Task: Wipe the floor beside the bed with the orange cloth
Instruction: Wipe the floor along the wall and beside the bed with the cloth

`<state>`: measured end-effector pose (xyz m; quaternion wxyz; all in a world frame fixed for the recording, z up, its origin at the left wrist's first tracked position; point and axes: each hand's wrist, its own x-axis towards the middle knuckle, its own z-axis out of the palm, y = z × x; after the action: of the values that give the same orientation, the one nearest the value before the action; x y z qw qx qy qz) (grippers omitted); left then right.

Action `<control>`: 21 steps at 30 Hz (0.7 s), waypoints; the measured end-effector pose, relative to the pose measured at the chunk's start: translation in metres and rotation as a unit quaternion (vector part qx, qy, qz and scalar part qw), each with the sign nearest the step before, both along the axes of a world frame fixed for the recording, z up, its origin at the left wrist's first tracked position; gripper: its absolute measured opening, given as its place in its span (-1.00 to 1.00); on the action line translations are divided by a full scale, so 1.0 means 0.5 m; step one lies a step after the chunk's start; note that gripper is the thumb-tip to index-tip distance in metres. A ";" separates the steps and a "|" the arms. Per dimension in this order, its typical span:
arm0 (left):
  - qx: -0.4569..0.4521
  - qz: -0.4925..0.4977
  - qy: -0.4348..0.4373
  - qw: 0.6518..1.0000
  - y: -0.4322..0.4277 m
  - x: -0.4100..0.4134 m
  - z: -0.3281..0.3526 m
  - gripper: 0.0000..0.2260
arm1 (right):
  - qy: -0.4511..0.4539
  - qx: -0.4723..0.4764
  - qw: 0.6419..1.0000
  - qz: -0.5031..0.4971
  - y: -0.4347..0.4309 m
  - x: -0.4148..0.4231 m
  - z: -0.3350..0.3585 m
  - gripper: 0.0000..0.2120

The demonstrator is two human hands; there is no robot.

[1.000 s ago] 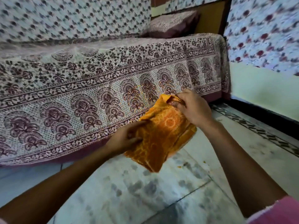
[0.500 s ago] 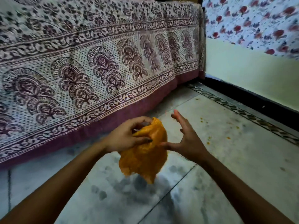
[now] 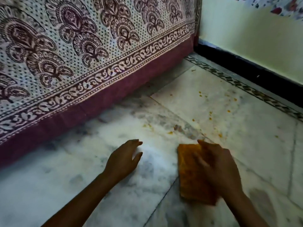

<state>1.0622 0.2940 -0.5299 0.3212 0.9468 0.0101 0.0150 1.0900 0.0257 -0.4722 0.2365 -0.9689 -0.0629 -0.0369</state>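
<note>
Your orange cloth (image 3: 190,174) lies folded into a rough rectangle on the floor (image 3: 82,185), near you and a little right of centre. Your right hand (image 3: 218,166) lies on top of it, palm down, covering its right half, with the fingers reaching toward the far edge. They look fairly straight and laid on the fabric rather than closed round it, though the hand is blurred and you cannot tell how the fingertips sit. The left strip and the near corner of the cloth show bare beside the hand.

Your left hand (image 3: 123,158) is well apart from the cloth, to its left, low over the floor, with the fingers loose and slightly spread and nothing in them. Whether it touches the floor cannot be told.

The floor is pale marble slabs with grey mottling and thin joints. Small orange crumbs (image 3: 170,132) are scattered on it, just beyond the cloth and further off to the right. On the far left hangs the bedspread (image 3: 82,46), white with a maroon print and a plain maroon hem that reaches the floor. On the far right a patterned floor border (image 3: 237,82) runs along a black skirting (image 3: 246,63) under a pale wall (image 3: 254,38).
</note>
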 end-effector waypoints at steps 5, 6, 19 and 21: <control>0.070 -0.001 0.033 0.997 -0.019 -0.024 -0.085 -0.41 | 0.120 -0.188 0.971 -0.079 0.115 -0.056 -0.149 -0.43; 0.087 -0.003 0.031 0.996 -0.019 -0.023 -0.090 -0.39 | 0.102 -0.194 0.975 -0.028 0.123 -0.080 -0.150 -0.43; 0.148 -0.055 0.004 0.987 -0.010 -0.036 -0.111 -0.41 | 0.017 -0.100 0.992 -0.076 0.110 0.152 -0.148 -0.53; 0.133 -0.046 0.005 0.990 -0.009 -0.037 -0.113 -0.42 | 0.002 -0.105 0.994 -0.027 0.185 0.126 -0.154 -0.54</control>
<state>1.0434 0.2894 -0.5865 0.1928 0.9806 -0.0339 -0.0038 1.1530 0.1181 -0.5493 0.1328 -0.9897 -0.0397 -0.0350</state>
